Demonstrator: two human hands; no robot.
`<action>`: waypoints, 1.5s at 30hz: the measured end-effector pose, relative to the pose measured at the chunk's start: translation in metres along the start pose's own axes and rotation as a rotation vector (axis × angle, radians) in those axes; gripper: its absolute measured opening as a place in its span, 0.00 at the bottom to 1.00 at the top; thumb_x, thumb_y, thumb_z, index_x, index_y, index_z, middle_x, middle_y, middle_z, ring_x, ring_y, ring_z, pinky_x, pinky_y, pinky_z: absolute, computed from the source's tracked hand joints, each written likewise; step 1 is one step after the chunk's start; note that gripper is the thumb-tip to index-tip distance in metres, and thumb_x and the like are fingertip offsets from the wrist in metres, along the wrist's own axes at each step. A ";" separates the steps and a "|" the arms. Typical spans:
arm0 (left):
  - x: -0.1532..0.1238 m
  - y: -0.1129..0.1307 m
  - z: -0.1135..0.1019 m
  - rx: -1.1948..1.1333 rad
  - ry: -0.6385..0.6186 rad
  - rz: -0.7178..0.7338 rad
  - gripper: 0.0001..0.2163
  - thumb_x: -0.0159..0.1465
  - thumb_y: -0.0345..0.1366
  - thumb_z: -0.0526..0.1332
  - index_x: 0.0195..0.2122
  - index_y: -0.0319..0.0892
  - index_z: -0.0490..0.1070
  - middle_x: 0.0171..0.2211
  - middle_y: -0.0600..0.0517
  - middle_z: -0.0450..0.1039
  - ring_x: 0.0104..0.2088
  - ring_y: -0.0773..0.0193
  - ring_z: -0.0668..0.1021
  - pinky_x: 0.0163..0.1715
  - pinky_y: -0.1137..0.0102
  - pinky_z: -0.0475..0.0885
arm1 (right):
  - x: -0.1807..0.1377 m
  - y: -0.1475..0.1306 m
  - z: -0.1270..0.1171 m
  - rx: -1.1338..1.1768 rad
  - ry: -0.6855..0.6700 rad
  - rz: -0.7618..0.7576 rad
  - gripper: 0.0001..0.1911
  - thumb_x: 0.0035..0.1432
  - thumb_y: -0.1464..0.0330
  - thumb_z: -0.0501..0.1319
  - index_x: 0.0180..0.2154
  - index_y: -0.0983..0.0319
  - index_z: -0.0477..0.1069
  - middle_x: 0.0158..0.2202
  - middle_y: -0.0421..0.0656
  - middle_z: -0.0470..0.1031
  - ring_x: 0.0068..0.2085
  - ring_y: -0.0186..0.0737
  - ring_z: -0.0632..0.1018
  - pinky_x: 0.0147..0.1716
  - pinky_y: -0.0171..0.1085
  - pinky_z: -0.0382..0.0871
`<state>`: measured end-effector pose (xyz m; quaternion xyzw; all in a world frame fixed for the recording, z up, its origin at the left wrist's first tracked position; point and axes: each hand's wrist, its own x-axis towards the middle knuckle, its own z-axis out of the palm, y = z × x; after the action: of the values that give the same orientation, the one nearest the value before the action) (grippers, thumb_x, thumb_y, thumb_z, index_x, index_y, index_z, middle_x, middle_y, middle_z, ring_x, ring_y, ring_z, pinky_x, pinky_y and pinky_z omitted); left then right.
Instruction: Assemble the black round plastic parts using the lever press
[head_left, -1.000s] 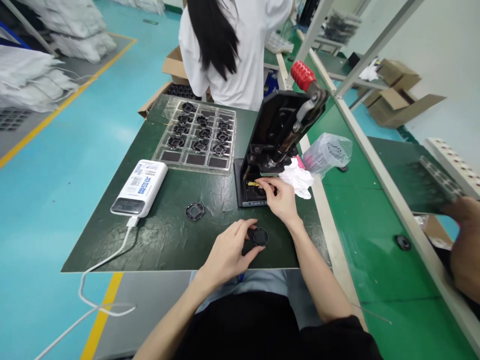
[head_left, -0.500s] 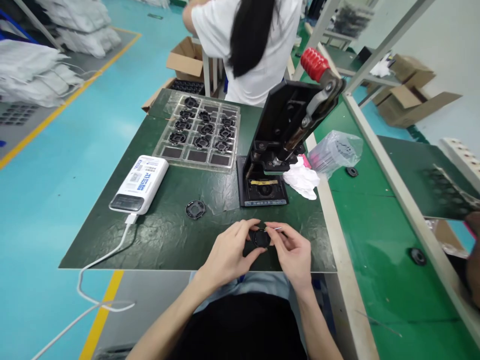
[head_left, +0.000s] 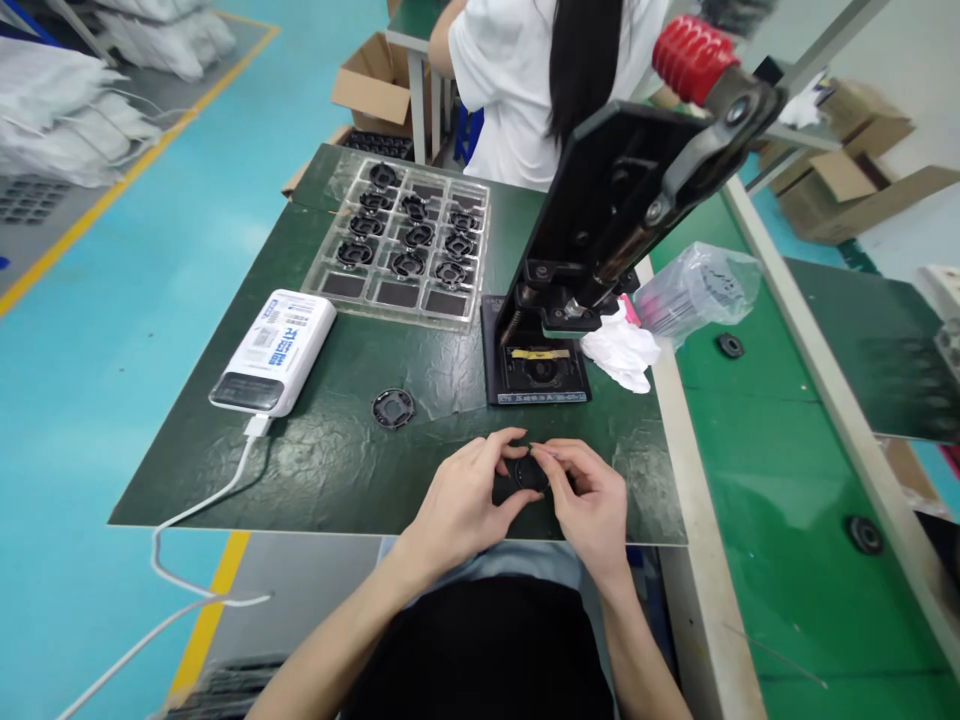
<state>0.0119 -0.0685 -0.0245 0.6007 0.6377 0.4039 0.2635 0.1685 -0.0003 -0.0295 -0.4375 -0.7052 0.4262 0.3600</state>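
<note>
Both my hands meet over a small round black part (head_left: 529, 472) near the front edge of the dark green mat (head_left: 315, 470). My left hand (head_left: 463, 502) curls round the part's left side, thumb and fingers gripping it. My right hand (head_left: 592, 500) pinches at the part's top right with thumb and forefinger; what sits between them is too small to see. Just beyond stands a black lever press (head_left: 600, 220) with a red handle (head_left: 686, 45), raised over its base fixture (head_left: 538, 368) that carries a yellow strip.
A second black ring part (head_left: 393, 408) lies on the mat. A clear tray (head_left: 405, 250) holds several black parts. A white power bank (head_left: 274, 350) with cable sits left. White cloth (head_left: 621, 350) and a plastic bag (head_left: 697, 290) lie right. A person in white stands behind.
My right hand came back from the press fixture to the round part in my left hand and now pinches at it. The view has shifted closer to the press.
</note>
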 end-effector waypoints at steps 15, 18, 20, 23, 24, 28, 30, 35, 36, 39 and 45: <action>-0.001 -0.003 0.003 0.012 0.035 0.005 0.30 0.56 0.26 0.72 0.58 0.43 0.63 0.41 0.51 0.79 0.41 0.59 0.82 0.43 0.65 0.80 | -0.001 -0.017 0.011 -0.340 0.055 -0.330 0.08 0.68 0.76 0.59 0.36 0.60 0.74 0.36 0.43 0.77 0.38 0.38 0.75 0.38 0.37 0.71; 0.000 -0.002 0.003 -0.014 0.029 -0.023 0.29 0.56 0.26 0.70 0.57 0.43 0.62 0.40 0.53 0.79 0.40 0.60 0.82 0.42 0.66 0.80 | -0.001 -0.017 0.015 -0.354 0.073 -0.337 0.09 0.68 0.76 0.58 0.34 0.61 0.72 0.34 0.43 0.75 0.37 0.37 0.74 0.36 0.36 0.70; 0.001 -0.001 0.003 -0.024 0.025 -0.049 0.27 0.57 0.26 0.70 0.56 0.43 0.62 0.38 0.53 0.79 0.38 0.61 0.83 0.40 0.67 0.80 | 0.000 -0.015 0.016 -0.350 0.080 -0.323 0.11 0.68 0.75 0.58 0.32 0.61 0.71 0.32 0.42 0.73 0.35 0.37 0.72 0.35 0.36 0.69; 0.001 0.001 0.002 -0.020 0.020 -0.069 0.26 0.56 0.27 0.71 0.53 0.44 0.62 0.39 0.54 0.79 0.36 0.61 0.82 0.38 0.67 0.79 | 0.003 -0.011 0.012 -0.240 0.047 -0.212 0.12 0.69 0.71 0.59 0.30 0.61 0.71 0.30 0.42 0.73 0.34 0.37 0.73 0.34 0.36 0.69; 0.001 0.001 0.002 -0.019 0.018 -0.073 0.27 0.56 0.28 0.73 0.53 0.45 0.62 0.39 0.54 0.79 0.35 0.61 0.82 0.37 0.67 0.79 | 0.004 -0.009 0.009 -0.160 0.051 -0.147 0.12 0.69 0.68 0.60 0.30 0.61 0.72 0.31 0.42 0.74 0.34 0.36 0.75 0.33 0.35 0.70; 0.001 0.002 0.002 -0.015 0.014 -0.079 0.28 0.55 0.32 0.76 0.51 0.46 0.62 0.40 0.55 0.80 0.33 0.63 0.82 0.34 0.68 0.79 | 0.002 -0.006 -0.002 0.138 0.281 0.071 0.12 0.66 0.60 0.63 0.37 0.62 0.77 0.33 0.43 0.77 0.31 0.34 0.76 0.33 0.35 0.74; 0.000 0.002 0.002 -0.010 0.019 -0.075 0.28 0.55 0.31 0.76 0.51 0.47 0.63 0.40 0.55 0.80 0.33 0.63 0.82 0.34 0.68 0.78 | -0.002 -0.008 -0.005 0.196 0.354 0.104 0.18 0.64 0.61 0.66 0.53 0.60 0.75 0.31 0.39 0.77 0.28 0.31 0.75 0.32 0.33 0.74; 0.000 0.001 0.003 -0.010 0.020 -0.076 0.28 0.55 0.32 0.76 0.51 0.47 0.63 0.40 0.55 0.80 0.32 0.63 0.82 0.33 0.68 0.78 | -0.013 -0.014 -0.016 0.107 0.307 -0.029 0.15 0.63 0.68 0.67 0.51 0.57 0.78 0.35 0.41 0.78 0.29 0.30 0.76 0.31 0.31 0.76; 0.000 0.001 0.003 -0.012 0.020 -0.077 0.28 0.54 0.32 0.76 0.51 0.47 0.63 0.40 0.55 0.80 0.33 0.63 0.82 0.33 0.68 0.78 | -0.013 -0.014 -0.018 0.089 0.261 -0.032 0.10 0.64 0.67 0.66 0.47 0.58 0.80 0.37 0.42 0.79 0.30 0.31 0.77 0.31 0.31 0.76; 0.000 0.002 0.003 -0.018 0.022 -0.083 0.27 0.55 0.32 0.76 0.51 0.47 0.63 0.40 0.55 0.80 0.33 0.63 0.82 0.33 0.68 0.78 | -0.007 -0.014 -0.020 0.164 0.124 0.045 0.14 0.65 0.64 0.65 0.51 0.60 0.79 0.40 0.45 0.80 0.33 0.33 0.79 0.35 0.34 0.79; 0.001 0.003 0.001 -0.029 0.013 -0.092 0.27 0.55 0.32 0.75 0.50 0.47 0.64 0.40 0.55 0.80 0.33 0.63 0.82 0.32 0.68 0.78 | 0.001 -0.011 -0.014 0.236 0.108 0.139 0.15 0.59 0.60 0.70 0.43 0.64 0.81 0.30 0.43 0.78 0.30 0.35 0.79 0.28 0.32 0.76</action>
<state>0.0144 -0.0674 -0.0220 0.5642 0.6604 0.4043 0.2865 0.1774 0.0022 -0.0142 -0.4621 -0.5978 0.5059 0.4162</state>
